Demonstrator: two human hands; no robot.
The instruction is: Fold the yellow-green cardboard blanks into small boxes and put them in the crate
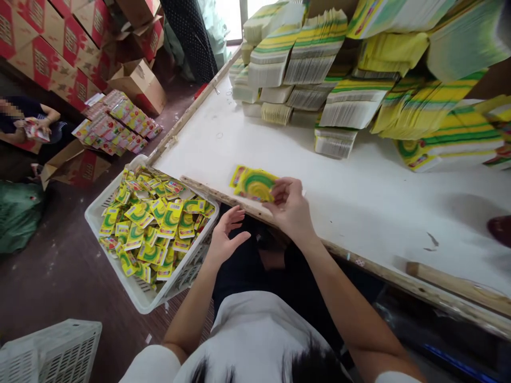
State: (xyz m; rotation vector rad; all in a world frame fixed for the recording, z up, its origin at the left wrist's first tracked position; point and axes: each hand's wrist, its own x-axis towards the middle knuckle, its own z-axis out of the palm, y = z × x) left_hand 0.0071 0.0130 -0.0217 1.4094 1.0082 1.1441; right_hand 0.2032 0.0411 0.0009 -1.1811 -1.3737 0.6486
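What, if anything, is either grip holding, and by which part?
Right grip: a flat, rectangular yellow-and-green printed packet, by its right edge. Left grip: nothing.

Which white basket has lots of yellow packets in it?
The white plastic basket beside the white tabletop, nearest the left hand: yellow-and-green packets fill it. The other white plastic basket, in the picture's lower-left corner, shows none.

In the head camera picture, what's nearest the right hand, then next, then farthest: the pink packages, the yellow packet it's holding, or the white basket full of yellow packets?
From the right hand:
1. Yellow packet: in its fingers.
2. White basket: over to the left.
3. Pink packages: farther left, beyond the basket.
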